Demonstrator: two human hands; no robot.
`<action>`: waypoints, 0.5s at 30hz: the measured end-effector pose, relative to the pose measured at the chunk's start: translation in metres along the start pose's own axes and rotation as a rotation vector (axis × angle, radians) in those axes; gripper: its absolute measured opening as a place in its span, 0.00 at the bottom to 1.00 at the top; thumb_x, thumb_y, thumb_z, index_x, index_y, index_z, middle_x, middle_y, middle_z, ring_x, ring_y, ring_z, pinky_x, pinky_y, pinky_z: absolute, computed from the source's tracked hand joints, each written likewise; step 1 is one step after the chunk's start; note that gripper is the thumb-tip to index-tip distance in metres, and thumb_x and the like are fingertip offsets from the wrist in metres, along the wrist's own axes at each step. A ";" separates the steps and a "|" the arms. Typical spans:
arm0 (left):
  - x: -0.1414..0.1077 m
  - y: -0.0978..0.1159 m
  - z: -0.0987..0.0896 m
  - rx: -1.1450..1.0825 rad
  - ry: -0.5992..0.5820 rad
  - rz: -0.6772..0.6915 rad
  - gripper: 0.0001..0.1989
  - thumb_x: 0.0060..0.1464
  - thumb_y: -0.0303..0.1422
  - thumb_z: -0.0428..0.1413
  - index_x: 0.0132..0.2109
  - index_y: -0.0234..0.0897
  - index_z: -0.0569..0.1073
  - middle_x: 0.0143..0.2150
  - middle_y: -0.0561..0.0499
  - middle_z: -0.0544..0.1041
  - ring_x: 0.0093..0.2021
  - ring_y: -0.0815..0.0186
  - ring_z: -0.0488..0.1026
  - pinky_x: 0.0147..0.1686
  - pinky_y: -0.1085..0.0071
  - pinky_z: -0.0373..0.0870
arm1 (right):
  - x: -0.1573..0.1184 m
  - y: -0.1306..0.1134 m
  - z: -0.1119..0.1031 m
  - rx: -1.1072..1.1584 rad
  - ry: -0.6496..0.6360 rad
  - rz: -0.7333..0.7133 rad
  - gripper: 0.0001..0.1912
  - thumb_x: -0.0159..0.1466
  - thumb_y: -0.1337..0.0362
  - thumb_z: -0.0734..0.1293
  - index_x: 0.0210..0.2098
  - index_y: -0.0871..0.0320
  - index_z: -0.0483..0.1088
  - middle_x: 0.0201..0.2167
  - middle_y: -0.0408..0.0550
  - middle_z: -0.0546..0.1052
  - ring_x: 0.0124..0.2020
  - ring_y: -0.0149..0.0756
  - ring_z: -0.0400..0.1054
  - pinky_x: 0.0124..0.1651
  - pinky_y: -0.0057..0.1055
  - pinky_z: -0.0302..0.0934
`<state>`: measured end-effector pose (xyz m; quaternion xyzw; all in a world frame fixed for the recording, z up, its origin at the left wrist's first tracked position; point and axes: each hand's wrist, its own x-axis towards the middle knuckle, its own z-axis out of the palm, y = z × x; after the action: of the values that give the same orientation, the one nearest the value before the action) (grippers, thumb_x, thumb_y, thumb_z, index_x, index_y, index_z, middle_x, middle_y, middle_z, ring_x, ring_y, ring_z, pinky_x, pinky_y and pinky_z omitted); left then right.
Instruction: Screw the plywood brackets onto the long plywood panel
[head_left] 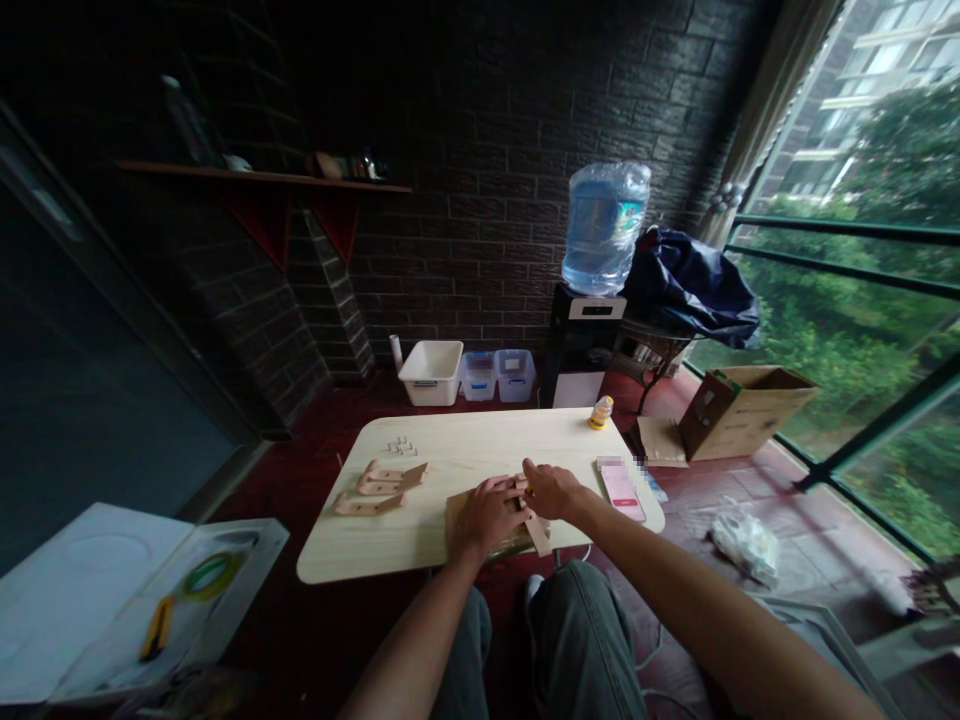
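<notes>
My left hand (491, 515) lies over a light wooden piece, its fingers pressed down on it. The wooden strip (537, 536) sticks out toward me beneath my hands. Below it is a brown cardboard-like block or sheet (454, 515) at the table's near edge. My right hand (553, 490) is curled closed just right of the left fingers, thumb side up. A tiny hint of yellow shows at its fingers, but what it grips is hidden. Several cut wooden pieces (384, 503) lie on the left of the table, with several small bent metal pieces (401, 447) behind them.
The pale table (480, 440) also carries a phone (621, 490) and a small yellow-capped bottle (600, 412) on the right. Plastic bins (431, 372) and a water dispenser (585, 345) stand behind. A cardboard box (742, 410) sits right; an open white case (247, 560) lies left.
</notes>
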<state>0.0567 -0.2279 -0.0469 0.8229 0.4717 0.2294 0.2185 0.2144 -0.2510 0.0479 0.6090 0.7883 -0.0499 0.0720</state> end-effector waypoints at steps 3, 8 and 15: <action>0.000 0.001 0.001 0.004 0.009 -0.002 0.16 0.53 0.44 0.61 0.48 0.49 0.80 0.57 0.53 0.76 0.63 0.58 0.65 0.65 0.62 0.58 | 0.000 0.003 0.000 -0.070 0.002 -0.099 0.19 0.66 0.68 0.62 0.56 0.58 0.62 0.48 0.58 0.77 0.45 0.45 0.76 0.42 0.35 0.67; 0.002 0.002 0.000 0.017 -0.005 -0.021 0.16 0.53 0.46 0.61 0.47 0.48 0.81 0.57 0.52 0.76 0.63 0.58 0.65 0.64 0.62 0.59 | 0.005 0.004 0.010 -0.093 0.017 -0.022 0.14 0.71 0.64 0.57 0.52 0.61 0.65 0.45 0.62 0.78 0.45 0.46 0.76 0.42 0.36 0.68; 0.000 0.003 -0.003 0.014 -0.024 -0.015 0.18 0.53 0.44 0.61 0.50 0.49 0.79 0.58 0.53 0.76 0.64 0.58 0.64 0.65 0.62 0.58 | 0.001 0.009 0.015 -0.028 0.066 -0.017 0.24 0.70 0.54 0.59 0.58 0.65 0.61 0.44 0.65 0.78 0.44 0.48 0.76 0.43 0.37 0.68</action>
<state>0.0571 -0.2289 -0.0422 0.8234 0.4768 0.2146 0.2202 0.2238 -0.2499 0.0334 0.6027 0.7959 -0.0192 0.0541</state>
